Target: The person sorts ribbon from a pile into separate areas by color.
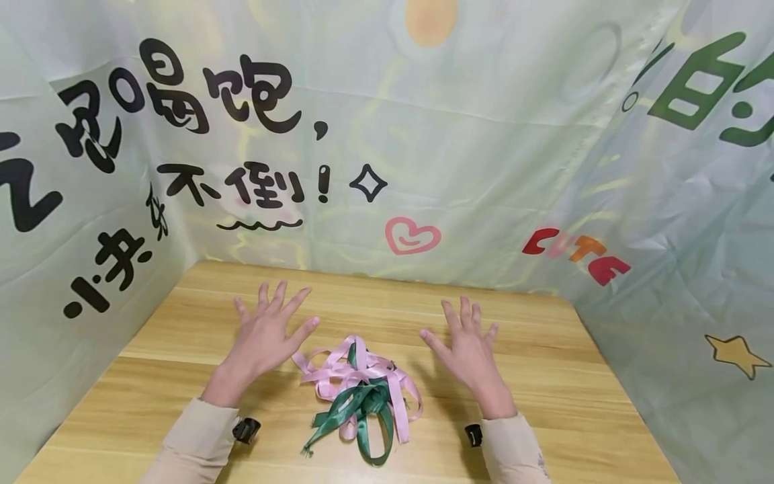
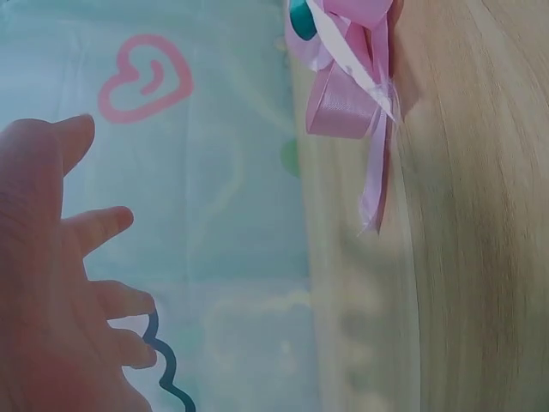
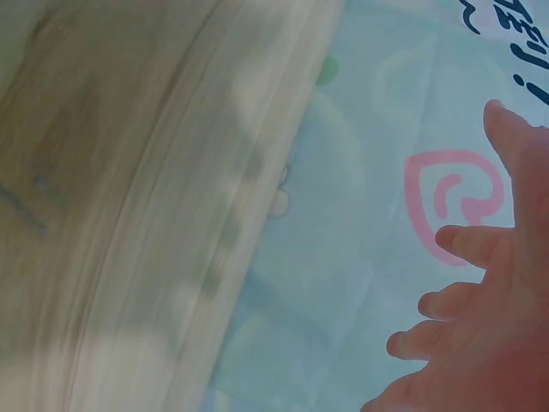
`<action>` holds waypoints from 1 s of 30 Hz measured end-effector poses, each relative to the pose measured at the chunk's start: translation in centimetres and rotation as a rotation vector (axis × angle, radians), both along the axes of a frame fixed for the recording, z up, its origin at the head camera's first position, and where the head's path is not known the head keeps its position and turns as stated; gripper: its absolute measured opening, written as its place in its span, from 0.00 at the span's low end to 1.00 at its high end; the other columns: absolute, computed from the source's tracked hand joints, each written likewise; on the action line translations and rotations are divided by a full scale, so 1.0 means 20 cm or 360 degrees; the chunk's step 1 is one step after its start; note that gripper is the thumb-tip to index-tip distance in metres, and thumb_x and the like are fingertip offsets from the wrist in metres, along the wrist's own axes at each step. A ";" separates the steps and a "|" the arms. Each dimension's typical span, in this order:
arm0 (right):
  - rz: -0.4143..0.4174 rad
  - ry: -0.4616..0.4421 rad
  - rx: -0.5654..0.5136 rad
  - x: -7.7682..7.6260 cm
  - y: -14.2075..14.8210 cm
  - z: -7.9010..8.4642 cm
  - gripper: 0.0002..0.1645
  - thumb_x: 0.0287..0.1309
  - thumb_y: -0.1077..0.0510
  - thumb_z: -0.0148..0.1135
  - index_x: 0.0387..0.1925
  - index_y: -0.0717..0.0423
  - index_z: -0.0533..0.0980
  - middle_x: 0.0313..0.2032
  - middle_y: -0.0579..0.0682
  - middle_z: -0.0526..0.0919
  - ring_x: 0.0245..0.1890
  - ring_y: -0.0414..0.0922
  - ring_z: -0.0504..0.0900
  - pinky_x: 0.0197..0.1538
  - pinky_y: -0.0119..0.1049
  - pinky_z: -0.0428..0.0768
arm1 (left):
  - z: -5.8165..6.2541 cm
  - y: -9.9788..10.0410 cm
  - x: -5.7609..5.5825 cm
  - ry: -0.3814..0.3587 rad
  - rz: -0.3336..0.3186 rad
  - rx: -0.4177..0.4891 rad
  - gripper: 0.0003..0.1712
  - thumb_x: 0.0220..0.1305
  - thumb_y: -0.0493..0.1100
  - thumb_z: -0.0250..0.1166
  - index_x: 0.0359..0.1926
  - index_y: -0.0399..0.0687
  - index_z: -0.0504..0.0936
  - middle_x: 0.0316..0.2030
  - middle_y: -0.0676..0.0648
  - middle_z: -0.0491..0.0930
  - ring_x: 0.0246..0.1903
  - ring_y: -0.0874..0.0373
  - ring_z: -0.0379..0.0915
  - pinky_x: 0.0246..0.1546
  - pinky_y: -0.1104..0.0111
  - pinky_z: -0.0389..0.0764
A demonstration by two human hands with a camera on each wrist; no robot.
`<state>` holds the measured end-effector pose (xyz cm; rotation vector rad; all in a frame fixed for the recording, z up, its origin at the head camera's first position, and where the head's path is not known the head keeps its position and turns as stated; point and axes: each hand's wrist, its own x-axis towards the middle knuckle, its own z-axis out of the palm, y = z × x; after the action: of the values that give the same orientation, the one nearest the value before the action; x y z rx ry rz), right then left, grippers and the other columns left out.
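A loose tangle of satin ribbons lies on the wooden table between my two hands in the head view. The pink ribbon (image 1: 396, 383) loops over and around the dark green ribbon (image 1: 375, 396), whose frayed end points toward me. On the left, my left hand (image 1: 266, 336) has its fingers spread and holds nothing; its thumb appears close to the pink loops. My right hand (image 1: 468, 353) is also spread, to the right of the tangle and apart from it. In the left wrist view, part of the pink ribbon (image 2: 343, 103) hangs together with a bit of green.
The wooden table (image 1: 544, 376) reaches back to a printed fabric backdrop (image 1: 484, 168) with lettering and a pink heart. Fabric walls also stand at the left and right. A black wrist camera (image 1: 246, 430) sits at the left cuff, another (image 1: 474, 435) at the right.
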<state>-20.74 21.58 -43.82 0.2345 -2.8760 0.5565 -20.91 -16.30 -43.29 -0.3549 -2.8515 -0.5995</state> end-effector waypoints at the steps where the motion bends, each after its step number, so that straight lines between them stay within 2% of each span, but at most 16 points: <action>1: 0.0006 0.0002 -0.0005 0.00 -0.01 0.00 0.53 0.70 0.27 0.56 0.83 0.52 0.56 0.82 0.69 0.46 0.82 0.73 0.41 0.69 0.86 0.38 | 0.00 0.00 0.00 0.0004 -0.0003 0.0002 0.42 0.76 0.73 0.48 0.83 0.62 0.58 0.81 0.30 0.48 0.79 0.20 0.34 0.65 0.18 0.24; 4: 0.0025 0.0002 -0.0019 0.00 -0.03 0.00 0.53 0.70 0.28 0.57 0.83 0.52 0.57 0.82 0.69 0.46 0.82 0.72 0.42 0.69 0.86 0.39 | 0.00 0.01 -0.01 0.0004 -0.0014 0.0003 0.42 0.76 0.72 0.48 0.83 0.62 0.59 0.81 0.29 0.49 0.79 0.20 0.35 0.65 0.19 0.25; 7: 0.0048 -0.0003 -0.0036 0.00 -0.05 0.01 0.52 0.71 0.30 0.58 0.82 0.52 0.57 0.82 0.69 0.47 0.82 0.72 0.43 0.70 0.84 0.41 | -0.01 0.03 -0.02 -0.0018 -0.0045 0.0018 0.43 0.77 0.72 0.49 0.83 0.60 0.57 0.81 0.29 0.48 0.79 0.21 0.38 0.67 0.19 0.30; 11: 0.0104 0.0020 -0.0028 -0.01 -0.08 0.01 0.50 0.72 0.33 0.59 0.82 0.54 0.58 0.82 0.70 0.49 0.82 0.72 0.46 0.71 0.83 0.46 | -0.03 0.04 -0.04 -0.0089 -0.0109 0.0080 0.44 0.78 0.70 0.51 0.84 0.57 0.54 0.80 0.27 0.50 0.78 0.24 0.48 0.72 0.24 0.42; 14: 0.0167 -0.0004 -0.0030 -0.02 -0.11 0.01 0.49 0.73 0.33 0.59 0.82 0.54 0.57 0.81 0.70 0.50 0.82 0.70 0.49 0.73 0.80 0.49 | -0.05 0.06 -0.06 -0.0124 -0.0148 0.0083 0.44 0.78 0.67 0.54 0.84 0.54 0.55 0.79 0.28 0.55 0.76 0.25 0.54 0.73 0.26 0.47; 16: 0.0210 -0.0038 -0.0043 -0.03 -0.14 0.01 0.49 0.73 0.33 0.58 0.82 0.53 0.57 0.81 0.69 0.51 0.81 0.68 0.52 0.74 0.78 0.50 | -0.06 0.07 -0.07 -0.0129 -0.0171 0.0069 0.43 0.78 0.64 0.56 0.83 0.53 0.56 0.78 0.28 0.58 0.76 0.25 0.57 0.73 0.25 0.46; 20: 0.0277 -0.0092 -0.0063 -0.04 -0.19 0.01 0.48 0.74 0.33 0.57 0.83 0.52 0.57 0.79 0.69 0.57 0.72 0.70 0.70 0.74 0.71 0.62 | -0.07 0.11 -0.08 -0.0145 -0.0223 0.0058 0.39 0.77 0.60 0.59 0.81 0.51 0.63 0.76 0.29 0.64 0.75 0.27 0.60 0.73 0.25 0.46; 23: 0.0325 -0.0102 -0.0083 -0.03 -0.24 0.01 0.46 0.74 0.36 0.59 0.81 0.53 0.59 0.76 0.71 0.64 0.61 0.71 0.81 0.67 0.66 0.74 | -0.08 0.13 -0.09 -0.0167 -0.0282 0.0097 0.35 0.77 0.55 0.62 0.76 0.46 0.70 0.72 0.30 0.71 0.72 0.30 0.67 0.74 0.31 0.56; 25: 0.0372 -0.0105 -0.0087 -0.03 -0.27 0.01 0.44 0.74 0.39 0.61 0.80 0.54 0.61 0.74 0.70 0.68 0.59 0.69 0.83 0.64 0.64 0.78 | -0.08 0.15 -0.09 -0.0189 -0.0314 0.0137 0.32 0.76 0.51 0.64 0.73 0.42 0.73 0.69 0.32 0.75 0.61 0.34 0.78 0.73 0.37 0.65; 28: 0.0455 -0.0079 -0.0064 -0.02 -0.31 0.00 0.39 0.75 0.42 0.61 0.78 0.56 0.65 0.70 0.67 0.75 0.59 0.64 0.84 0.63 0.60 0.80 | -0.10 0.18 -0.10 -0.0175 -0.0342 0.0173 0.27 0.74 0.46 0.66 0.68 0.39 0.78 0.64 0.35 0.81 0.54 0.39 0.84 0.67 0.45 0.76; 30: 0.0506 -0.0057 -0.0045 -0.03 -0.34 0.00 0.36 0.75 0.44 0.62 0.75 0.58 0.69 0.66 0.64 0.80 0.58 0.60 0.86 0.63 0.57 0.82 | -0.10 0.19 -0.10 -0.0160 -0.0355 0.0177 0.25 0.73 0.44 0.67 0.66 0.38 0.80 0.62 0.36 0.83 0.52 0.41 0.85 0.65 0.47 0.79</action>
<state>-21.25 14.78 -43.85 0.6919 -2.8790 0.6598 -22.85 -12.40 -45.35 -0.6462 -2.8785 -0.8359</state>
